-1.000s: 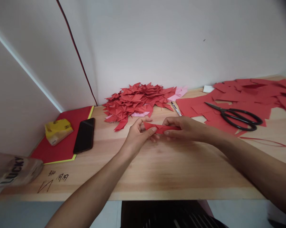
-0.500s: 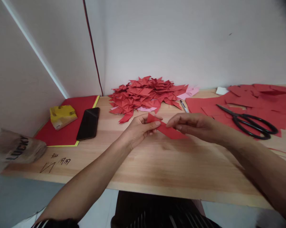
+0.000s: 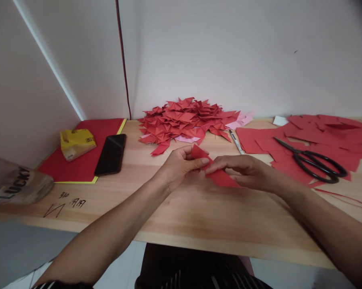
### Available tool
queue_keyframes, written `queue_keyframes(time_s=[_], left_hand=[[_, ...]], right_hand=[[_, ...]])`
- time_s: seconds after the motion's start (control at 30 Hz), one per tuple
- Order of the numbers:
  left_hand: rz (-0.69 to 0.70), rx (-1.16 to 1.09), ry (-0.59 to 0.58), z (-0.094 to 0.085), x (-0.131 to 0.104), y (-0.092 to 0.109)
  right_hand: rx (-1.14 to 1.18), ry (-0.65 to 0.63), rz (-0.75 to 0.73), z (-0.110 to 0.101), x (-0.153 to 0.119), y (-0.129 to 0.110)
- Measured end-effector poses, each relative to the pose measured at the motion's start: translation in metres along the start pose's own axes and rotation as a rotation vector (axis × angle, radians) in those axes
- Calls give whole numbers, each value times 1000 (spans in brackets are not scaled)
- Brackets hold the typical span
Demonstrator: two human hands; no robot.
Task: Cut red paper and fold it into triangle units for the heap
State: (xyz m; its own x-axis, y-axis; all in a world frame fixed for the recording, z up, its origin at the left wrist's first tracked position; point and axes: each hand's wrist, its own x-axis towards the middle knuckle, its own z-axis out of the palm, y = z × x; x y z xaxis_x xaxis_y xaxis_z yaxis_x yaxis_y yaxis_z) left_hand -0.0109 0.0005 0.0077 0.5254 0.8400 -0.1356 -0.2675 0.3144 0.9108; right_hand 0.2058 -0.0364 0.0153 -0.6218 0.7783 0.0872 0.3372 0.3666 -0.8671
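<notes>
Pinching a red paper strip [image 3: 224,180] over the desk [image 3: 199,224], the left hand [image 3: 178,165] has a closed grip while the right hand [image 3: 247,170] touches it, grip unclear, and the strip, level a second ago, now slants down rightward, suggesting ongoing handling.

On a table [image 3: 193,218] against a wall [image 3: 229,52], a heap of folded papers [image 3: 184,120] lies behind a paper piece [image 3: 223,179] between the left hand [image 3: 180,165] and right hand [image 3: 245,170], with a packet [image 3: 78,145] on a folder [image 3: 56,170] at left and scissors [image 3: 298,151] over sheets [image 3: 253,139] at right.
</notes>
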Motion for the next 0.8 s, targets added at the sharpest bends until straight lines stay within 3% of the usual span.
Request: queue_keyframes(time_s=[0.17, 0.5, 0.67, 0.8], left_hand=[[4, 25, -44, 3, -1, -1], [107, 110, 93, 15, -9, 1], [147, 138, 103, 15, -9, 1], [143, 170, 117, 14, -8, 1]], right_hand=[[20, 24, -22, 1, 2, -5], [206, 256, 114, 14, 9, -5], [239, 332, 171, 15, 11, -7], [153, 318, 217, 13, 12, -9]])
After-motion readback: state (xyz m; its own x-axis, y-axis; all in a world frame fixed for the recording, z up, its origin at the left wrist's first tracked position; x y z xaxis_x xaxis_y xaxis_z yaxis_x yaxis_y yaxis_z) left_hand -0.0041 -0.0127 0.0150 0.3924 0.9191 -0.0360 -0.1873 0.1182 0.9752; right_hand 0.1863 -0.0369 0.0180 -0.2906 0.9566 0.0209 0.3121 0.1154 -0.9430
